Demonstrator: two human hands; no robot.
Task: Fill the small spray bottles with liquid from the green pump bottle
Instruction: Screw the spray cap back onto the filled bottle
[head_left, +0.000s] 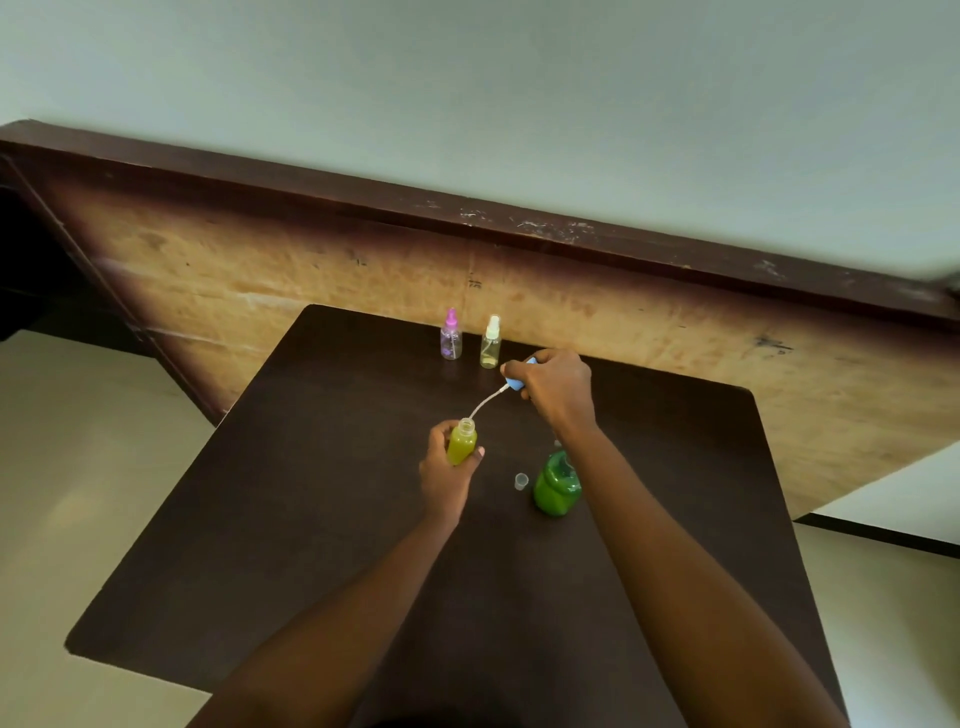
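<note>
My left hand (445, 480) grips a small open spray bottle (462, 443) full of yellow-green liquid, held just above the dark table (311, 519). A blue spray head (518, 382) is pinched in my right hand (558, 392); its thin dip tube (485, 402) curves down to the bottle's mouth. The green pump bottle (557, 486) stands under my right forearm, its top partly hidden. At the table's far edge stand a purple-capped spray bottle (451, 335) and a white-capped one (491, 343).
A small clear cap (521, 481) lies on the table just left of the green pump bottle. A worn wooden panel (519, 291) rises behind the table's far edge. Pale floor shows on both sides.
</note>
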